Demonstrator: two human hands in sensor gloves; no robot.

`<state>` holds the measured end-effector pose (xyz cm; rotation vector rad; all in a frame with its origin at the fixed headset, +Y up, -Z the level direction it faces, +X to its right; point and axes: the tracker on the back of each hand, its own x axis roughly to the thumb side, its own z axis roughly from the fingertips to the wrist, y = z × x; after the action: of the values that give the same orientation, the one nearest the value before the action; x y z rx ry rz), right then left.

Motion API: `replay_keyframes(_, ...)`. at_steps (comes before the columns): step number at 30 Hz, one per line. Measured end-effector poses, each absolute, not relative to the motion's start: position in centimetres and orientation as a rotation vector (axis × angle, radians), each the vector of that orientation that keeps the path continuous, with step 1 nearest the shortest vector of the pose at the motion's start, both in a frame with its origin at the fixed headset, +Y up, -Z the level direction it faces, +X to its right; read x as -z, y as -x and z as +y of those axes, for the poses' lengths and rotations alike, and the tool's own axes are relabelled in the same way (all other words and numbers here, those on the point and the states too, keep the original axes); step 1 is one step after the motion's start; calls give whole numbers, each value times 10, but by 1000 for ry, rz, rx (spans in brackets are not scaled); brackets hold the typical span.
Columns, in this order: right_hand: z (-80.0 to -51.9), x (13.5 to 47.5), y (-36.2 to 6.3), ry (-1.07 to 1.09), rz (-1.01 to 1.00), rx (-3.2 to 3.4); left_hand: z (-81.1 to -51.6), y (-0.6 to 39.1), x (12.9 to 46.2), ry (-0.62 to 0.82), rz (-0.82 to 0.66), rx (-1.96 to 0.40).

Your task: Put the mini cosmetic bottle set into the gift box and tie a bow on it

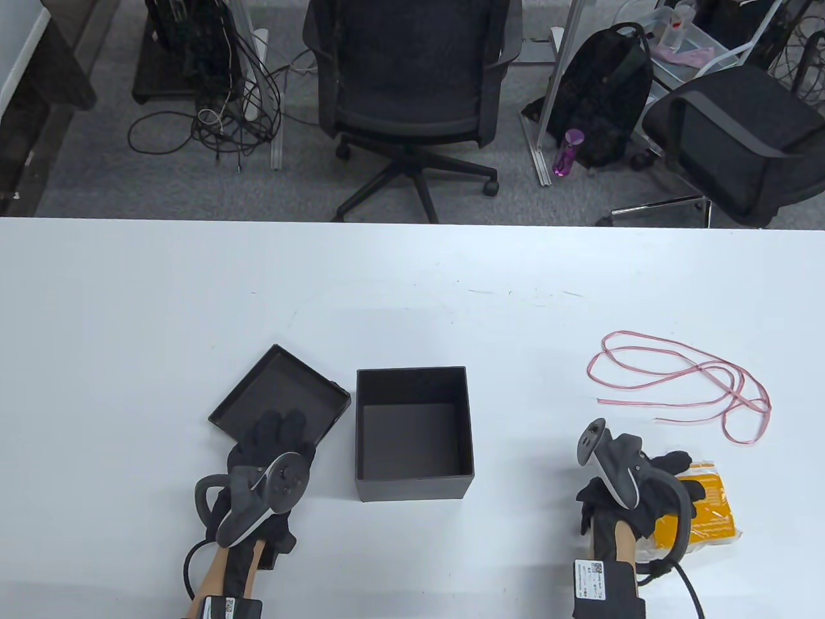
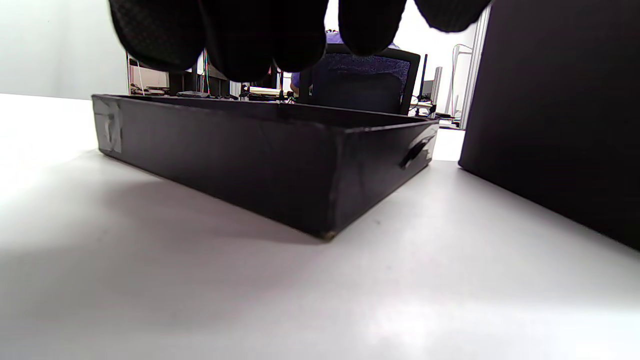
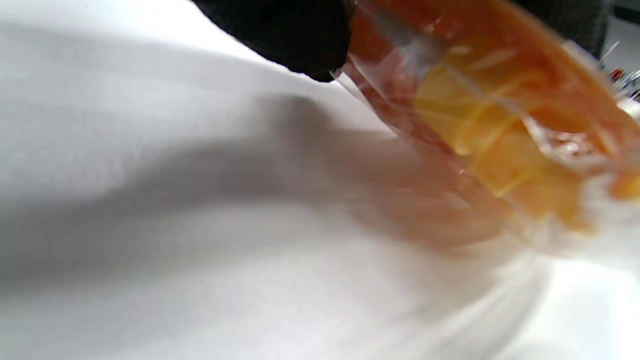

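The black gift box (image 1: 412, 433) stands open and empty, its lid (image 1: 278, 391) under the loosely spread left hand (image 1: 274, 445), the right hand (image 1: 651, 490) grips the orange packaged bottle set (image 1: 712, 509) on the table, and the pink ribbon (image 1: 683, 383) lies untied.

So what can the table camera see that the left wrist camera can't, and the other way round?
Only the table view shows the pink ribbon lying loose on the table, the right hand on the orange packet, and the bare inside of the open gift box. Only the left wrist view shows the lid's outer side wall close up, with a slot near one corner. Both show the lid lying upside down beside the gift box, apart from it, with the left hand's fingers over the lid.
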<state>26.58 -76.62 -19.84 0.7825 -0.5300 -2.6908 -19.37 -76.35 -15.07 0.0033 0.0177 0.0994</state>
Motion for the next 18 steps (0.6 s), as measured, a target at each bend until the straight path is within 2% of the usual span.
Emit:
replay_keyframes(3, -754, 198, -259, -782, -443, 2703, -764, 193, 151, -3, 17, -98)
replay_keyframes(7, -734, 197, -242, -668, -248, 2782, -763, 193, 151, -5, 16, -99)
replay_keyframes(18, -684, 175, -190, 12, 727, 3052, -763, 192, 150, -18, 13, -100)
